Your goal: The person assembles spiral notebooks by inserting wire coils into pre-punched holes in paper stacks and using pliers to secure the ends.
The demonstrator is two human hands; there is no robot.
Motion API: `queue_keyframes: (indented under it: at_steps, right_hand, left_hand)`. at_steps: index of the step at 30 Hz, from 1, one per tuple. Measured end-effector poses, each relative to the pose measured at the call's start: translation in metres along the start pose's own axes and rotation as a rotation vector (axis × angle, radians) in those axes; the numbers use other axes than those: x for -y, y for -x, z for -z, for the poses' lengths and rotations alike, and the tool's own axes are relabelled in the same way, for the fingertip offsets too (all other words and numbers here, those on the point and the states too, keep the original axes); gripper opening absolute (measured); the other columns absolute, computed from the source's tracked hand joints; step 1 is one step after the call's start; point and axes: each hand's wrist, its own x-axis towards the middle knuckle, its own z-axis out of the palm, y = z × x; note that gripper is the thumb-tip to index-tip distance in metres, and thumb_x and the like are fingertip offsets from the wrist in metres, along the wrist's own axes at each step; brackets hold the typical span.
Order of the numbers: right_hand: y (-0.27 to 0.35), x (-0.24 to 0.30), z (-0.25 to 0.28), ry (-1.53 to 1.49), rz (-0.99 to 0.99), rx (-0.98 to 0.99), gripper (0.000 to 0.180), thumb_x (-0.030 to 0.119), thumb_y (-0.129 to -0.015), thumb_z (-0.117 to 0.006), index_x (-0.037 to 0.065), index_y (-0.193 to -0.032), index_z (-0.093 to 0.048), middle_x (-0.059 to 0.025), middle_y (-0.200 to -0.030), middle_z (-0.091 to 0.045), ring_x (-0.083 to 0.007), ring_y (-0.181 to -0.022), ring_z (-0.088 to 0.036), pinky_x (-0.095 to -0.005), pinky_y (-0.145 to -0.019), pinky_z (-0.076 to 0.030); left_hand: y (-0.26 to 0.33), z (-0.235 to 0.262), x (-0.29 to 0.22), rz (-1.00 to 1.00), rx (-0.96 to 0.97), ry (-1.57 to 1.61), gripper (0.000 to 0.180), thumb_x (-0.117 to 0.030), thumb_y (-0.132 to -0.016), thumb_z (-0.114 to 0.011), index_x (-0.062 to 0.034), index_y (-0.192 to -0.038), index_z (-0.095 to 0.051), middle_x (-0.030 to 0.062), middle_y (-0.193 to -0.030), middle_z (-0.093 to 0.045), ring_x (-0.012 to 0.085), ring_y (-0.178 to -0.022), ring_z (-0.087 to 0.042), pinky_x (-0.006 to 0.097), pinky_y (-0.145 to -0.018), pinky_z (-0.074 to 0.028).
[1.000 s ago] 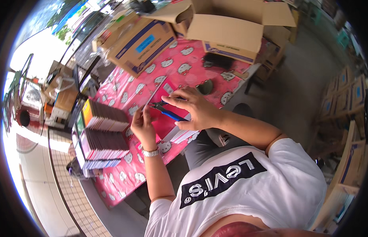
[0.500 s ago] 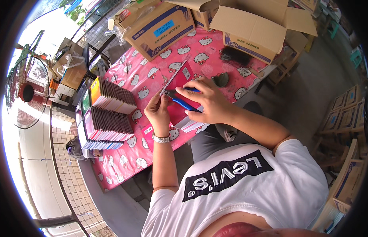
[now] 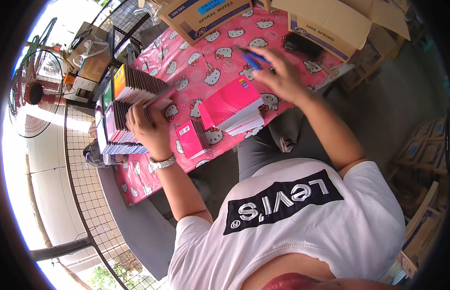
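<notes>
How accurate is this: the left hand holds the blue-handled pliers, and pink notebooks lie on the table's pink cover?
One slip: the head view shows the right hand holding the blue-handled pliers, not the left hand. Pink notebooks do lie on the table's pink cover.

Both bent arms (image 3: 333, 128) stretch ahead of the torso (image 3: 307, 227), the left hand (image 3: 150, 130) curled, its back upward, off to the torso's left, the right hand (image 3: 285, 77) farther out, roughly straight before the torso, closed in a grip.
</notes>
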Motion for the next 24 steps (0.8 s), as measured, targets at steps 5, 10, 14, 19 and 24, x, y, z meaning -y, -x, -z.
queue_keyframes:
  at_steps: [5, 10, 14, 19, 24]
  right_hand:
    - [0.067, -0.145, -0.022, 0.314, -0.190, 0.268, 0.057, 0.020, -0.076, -0.072, 0.006, -0.129, -0.054, -0.0184, -0.122, -0.059, -0.0335, -0.109, -0.058, -0.0404, -0.096, -0.046]
    - [0.078, -0.149, -0.041, 0.512, -0.082, 0.260, 0.052, 0.019, -0.074, -0.074, 0.006, -0.122, -0.059, -0.0180, -0.105, -0.065, -0.0344, -0.101, -0.063, -0.0417, -0.090, -0.049]
    - [0.012, -0.194, 0.019, 0.433, -0.476, 0.100, 0.037, 0.027, -0.083, -0.068, 0.009, -0.115, -0.064, -0.0144, -0.109, -0.062, -0.0344, -0.106, -0.059, -0.0416, -0.089, -0.050]
    - [0.015, -0.262, 0.055, 1.127, -0.294, -0.031, 0.026, 0.024, -0.088, -0.062, 0.010, -0.109, -0.065, -0.0117, -0.110, -0.062, -0.0318, -0.105, -0.059, -0.0440, -0.087, -0.050]
    - [-0.001, -0.266, 0.061, 1.236, -0.319, 0.215, 0.023, 0.019, -0.094, -0.050, 0.010, -0.109, -0.065, -0.0134, -0.113, -0.060, -0.0309, -0.107, -0.059, -0.0453, -0.088, -0.050]
  left_hand:
    - [0.062, -0.048, 0.055, 0.008, 0.755, -0.404, 0.016, -0.023, -0.086, -0.050, -0.0143, -0.087, -0.064, 0.0097, -0.084, -0.069, 0.0279, -0.081, -0.065, 0.050, -0.078, -0.041]
    - [0.152, -0.079, 0.065, 0.285, 0.773, -0.224, 0.035, -0.027, -0.087, -0.058, -0.0138, -0.119, -0.060, 0.0161, -0.126, -0.058, 0.0355, -0.118, -0.053, 0.056, -0.098, -0.038]
    - [0.201, -0.058, 0.086, 0.506, 0.693, -0.111, 0.054, -0.028, -0.090, -0.062, -0.0190, -0.141, -0.048, 0.0175, -0.150, -0.036, 0.0439, -0.134, -0.037, 0.054, -0.106, -0.035]
    - [0.201, -0.049, 0.078, 0.761, 0.735, 0.120, 0.051, -0.025, -0.096, -0.055, -0.0094, -0.143, -0.044, 0.0245, -0.141, -0.046, 0.0415, -0.129, -0.044, 0.045, -0.106, -0.039]
    - [0.207, -0.046, 0.087, 0.690, 0.705, 0.088, 0.051, -0.024, -0.097, -0.052, -0.0024, -0.142, -0.042, 0.0246, -0.136, -0.051, 0.0390, -0.127, -0.048, 0.043, -0.104, -0.041]
